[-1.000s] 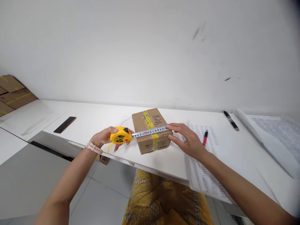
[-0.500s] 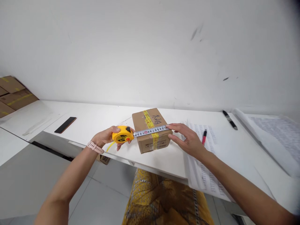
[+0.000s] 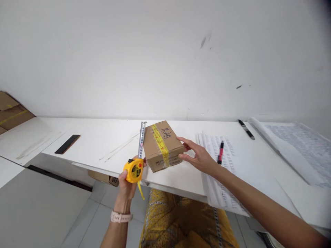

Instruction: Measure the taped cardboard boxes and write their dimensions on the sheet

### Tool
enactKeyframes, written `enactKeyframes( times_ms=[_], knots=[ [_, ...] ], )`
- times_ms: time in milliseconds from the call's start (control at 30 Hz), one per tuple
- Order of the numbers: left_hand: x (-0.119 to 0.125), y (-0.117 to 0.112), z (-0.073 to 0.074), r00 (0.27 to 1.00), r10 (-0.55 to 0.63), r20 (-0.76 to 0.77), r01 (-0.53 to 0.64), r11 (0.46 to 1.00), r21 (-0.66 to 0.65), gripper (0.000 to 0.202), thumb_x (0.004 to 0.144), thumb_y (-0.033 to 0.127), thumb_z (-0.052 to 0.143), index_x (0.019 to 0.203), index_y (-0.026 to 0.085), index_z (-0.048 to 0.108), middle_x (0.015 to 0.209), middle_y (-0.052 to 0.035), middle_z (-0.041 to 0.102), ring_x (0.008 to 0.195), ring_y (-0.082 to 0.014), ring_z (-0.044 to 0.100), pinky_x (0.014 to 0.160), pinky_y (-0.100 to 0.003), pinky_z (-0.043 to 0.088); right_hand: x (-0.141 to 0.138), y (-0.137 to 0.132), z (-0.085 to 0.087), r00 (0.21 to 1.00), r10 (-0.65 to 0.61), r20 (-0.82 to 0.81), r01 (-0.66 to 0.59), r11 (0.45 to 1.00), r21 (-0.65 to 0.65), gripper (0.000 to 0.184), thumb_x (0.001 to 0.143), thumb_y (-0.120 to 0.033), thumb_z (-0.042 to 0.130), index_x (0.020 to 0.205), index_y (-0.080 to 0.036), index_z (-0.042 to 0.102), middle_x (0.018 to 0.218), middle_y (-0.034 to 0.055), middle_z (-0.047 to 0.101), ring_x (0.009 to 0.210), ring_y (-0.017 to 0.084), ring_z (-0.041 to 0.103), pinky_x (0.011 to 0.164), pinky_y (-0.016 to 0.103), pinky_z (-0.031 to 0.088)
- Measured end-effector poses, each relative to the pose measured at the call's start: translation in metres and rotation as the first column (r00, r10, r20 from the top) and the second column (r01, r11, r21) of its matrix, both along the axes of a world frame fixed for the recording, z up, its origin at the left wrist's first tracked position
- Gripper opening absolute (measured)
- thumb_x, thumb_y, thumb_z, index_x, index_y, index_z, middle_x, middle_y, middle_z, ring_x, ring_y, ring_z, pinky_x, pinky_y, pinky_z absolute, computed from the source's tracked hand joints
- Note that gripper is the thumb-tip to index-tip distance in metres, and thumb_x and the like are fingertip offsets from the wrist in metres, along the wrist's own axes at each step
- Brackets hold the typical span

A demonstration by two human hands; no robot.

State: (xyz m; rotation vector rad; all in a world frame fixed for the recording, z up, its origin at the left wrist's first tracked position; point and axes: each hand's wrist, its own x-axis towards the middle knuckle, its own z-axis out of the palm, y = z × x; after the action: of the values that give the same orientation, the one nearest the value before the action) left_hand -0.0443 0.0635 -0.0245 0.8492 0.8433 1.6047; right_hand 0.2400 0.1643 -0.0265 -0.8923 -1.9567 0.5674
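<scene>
My left hand [image 3: 127,186] is closed around a yellow tape measure [image 3: 134,170] at the front edge of the white table. Its metal blade [image 3: 141,139] sticks out away from me, along the left side of a small cardboard box [image 3: 157,141]. Yellow printed tape and dark handwriting mark the box top. My right hand [image 3: 198,155] grips the box's right front corner between thumb and fingers. The box looks slightly tilted; whether it fully rests on the table I cannot tell.
Printed sheets [image 3: 210,186] with a red and black pen [image 3: 220,152] lie to the right. Beyond are a black marker [image 3: 246,130] and more paper [image 3: 297,151]. A dark flat bar [image 3: 67,144] lies at left, near cardboard boxes [image 3: 12,115].
The tape measure has swung from across the box's top to along its left side, and my left hand has come nearer. My right hand has let go of the blade's end and grips the box.
</scene>
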Motion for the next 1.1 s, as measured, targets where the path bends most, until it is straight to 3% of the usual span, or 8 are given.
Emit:
enactKeyframes(
  times_ms=[133,300,433,533,633,767,933,1100],
  knots=[
    [0.025,0.001,0.008,0.999,0.034,0.030,-0.035,0.999,0.005,0.055,0.065,0.052,0.072,0.108,0.017,0.069,0.105,-0.0096,0.072,0.099,-0.0337,0.068,0.092,-0.047,0.052,-0.007,-0.003,0.018,0.994,-0.060,-0.088,0.063,0.998,0.029,0.042,0.091,-0.049,0.058,0.125,-0.024,0.056,0.076,0.0007,0.059,0.067,0.018,0.058,0.064,0.033,0.052],
    [0.034,0.002,0.055,0.995,0.098,-0.020,-0.096,0.994,0.052,0.046,0.071,0.051,0.066,0.104,0.019,0.070,0.104,-0.0076,0.073,0.096,-0.0321,0.070,0.090,-0.046,0.053,-0.014,0.001,0.056,0.969,-0.239,-0.068,0.235,0.970,-0.055,0.029,0.089,-0.053,0.058,0.095,-0.024,0.060,0.067,-0.0015,0.055,0.059,0.015,0.051,0.054,0.029,0.044],
    [0.058,-0.013,0.079,0.982,0.178,-0.062,-0.164,0.968,0.188,0.047,0.071,0.050,0.068,0.108,0.021,0.070,0.094,-0.0068,0.075,0.105,-0.0346,0.067,0.098,-0.047,0.050,-0.025,0.018,0.070,0.943,-0.321,-0.082,0.326,0.944,0.056,0.030,0.091,-0.048,0.053,0.075,-0.024,0.052,0.081,0.0032,0.059,0.076,0.019,0.055,0.063,0.032,0.045],
    [0.079,-0.023,0.070,0.995,0.084,-0.062,-0.072,0.983,0.167,0.062,0.068,0.054,0.072,0.119,0.020,0.067,0.098,-0.0097,0.074,0.101,-0.0356,0.068,0.094,-0.047,0.051,-0.033,0.036,0.073,0.954,-0.266,-0.141,0.283,0.951,0.121,0.029,0.093,-0.046,0.051,0.075,-0.023,0.050,0.092,0.0052,0.061,0.087,0.020,0.058,0.074,0.034,0.046],
    [0.093,-0.025,0.047,0.998,0.004,-0.061,0.001,0.997,0.083,0.068,0.066,0.058,0.072,0.122,0.019,0.064,0.106,-0.0120,0.073,0.099,-0.0349,0.067,0.090,-0.045,0.052,-0.037,0.055,0.075,0.970,-0.150,-0.192,0.161,0.986,0.046,0.030,0.097,-0.046,0.044,0.081,-0.022,0.055,0.093,0.0041,0.065,0.085,0.019,0.060,0.073,0.032,0.046],
    [0.101,-0.020,0.025,0.999,-0.002,-0.039,0.003,1.000,0.015,0.065,0.069,0.059,0.069,0.120,0.020,0.063,0.108,-0.0115,0.073,0.103,-0.0332,0.066,0.095,-0.044,0.048,-0.040,0.072,0.077,0.969,-0.094,-0.228,0.100,0.995,0.014,0.030,0.099,-0.045,0.042,0.094,-0.022,0.060,0.094,0.0034,0.068,0.082,0.018,0.060,0.071,0.031,0.045],
    [0.104,-0.008,0.020,0.999,0.019,-0.038,-0.018,0.999,0.027,0.063,0.071,0.060,0.067,0.118,0.019,0.065,0.104,-0.0108,0.073,0.102,-0.0322,0.065,0.092,-0.041,0.048,-0.040,0.077,0.079,0.979,-0.023,-0.200,0.042,0.995,0.092,0.032,0.101,-0.039,0.037,0.124,-0.027,0.057,0.097,0.0035,0.069,0.083,0.018,0.063,0.074,0.034,0.050],
    [0.107,-0.002,0.017,1.000,-0.001,-0.014,0.002,1.000,0.024,0.061,0.072,0.058,0.067,0.119,0.019,0.065,0.101,-0.0097,0.073,0.100,-0.0311,0.065,0.090,-0.040,0.048,-0.039,0.079,0.081,0.999,0.007,-0.048,0.008,0.957,0.291,0.040,0.102,-0.022,0.032,0.126,-0.036,0.061,0.108,0.0026,0.067,0.101,0.019,0.062,0.087,0.037,0.052]
  ],
)
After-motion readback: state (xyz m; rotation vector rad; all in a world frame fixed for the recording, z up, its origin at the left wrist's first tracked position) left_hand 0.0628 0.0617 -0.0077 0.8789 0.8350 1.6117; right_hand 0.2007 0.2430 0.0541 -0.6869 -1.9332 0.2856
